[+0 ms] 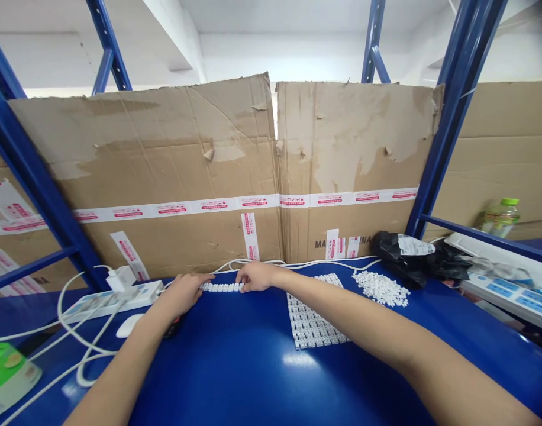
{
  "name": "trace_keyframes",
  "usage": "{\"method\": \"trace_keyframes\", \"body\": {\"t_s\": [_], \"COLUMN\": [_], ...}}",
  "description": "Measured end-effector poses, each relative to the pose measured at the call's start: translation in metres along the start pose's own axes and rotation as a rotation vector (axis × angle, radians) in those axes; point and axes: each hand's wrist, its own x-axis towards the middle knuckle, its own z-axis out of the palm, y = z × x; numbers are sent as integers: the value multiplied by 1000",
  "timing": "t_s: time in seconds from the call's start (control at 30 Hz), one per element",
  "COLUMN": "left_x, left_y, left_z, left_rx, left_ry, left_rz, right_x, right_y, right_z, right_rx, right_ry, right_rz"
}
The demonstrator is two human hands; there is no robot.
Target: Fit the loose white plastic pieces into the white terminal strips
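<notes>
Row of small pieces (222, 288) on the surface (226, 367), power strip (147, 292) left, grid of pieces (313, 326) right (loose pile (381, 288) farther right), cardboard (164, 165) behind.

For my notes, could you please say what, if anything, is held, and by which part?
A row of white pieces: right hand pinching its right end, left hand at its left end, grip unclear.

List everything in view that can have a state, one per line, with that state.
Row of white pieces: lined up
Left hand: at the row's left end
Right hand: pinching the row's right end
White panel: lying flat, partly hidden
Loose white pieces: heaped
Left power strip: adapter plugged in
Black bag: crumpled
Bottle: capped
Cardboard: upright, surface torn
</notes>
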Motion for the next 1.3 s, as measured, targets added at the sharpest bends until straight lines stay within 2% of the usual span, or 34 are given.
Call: {"method": "trace_keyframes", "body": {"t_s": [0.27, 0.73, 1.17, 1.3], "left_x": [6, 8, 10, 9], "left_y": [-5, 6, 5, 1], "left_z": [3, 1, 11, 11], "left_rx": [24, -80, -193, -201], "left_ry": [-3, -3, 103, 59], "left_rz": [0, 89, 110, 106], "right_x": [9, 14, 11, 9], "right_y": [9, 18, 11, 9], "right_z": [5, 3, 0, 1], "right_rx": [10, 29, -82, -102], "right_ry": [22, 6, 41, 53], "right_rz": [0, 9, 4, 5]}}
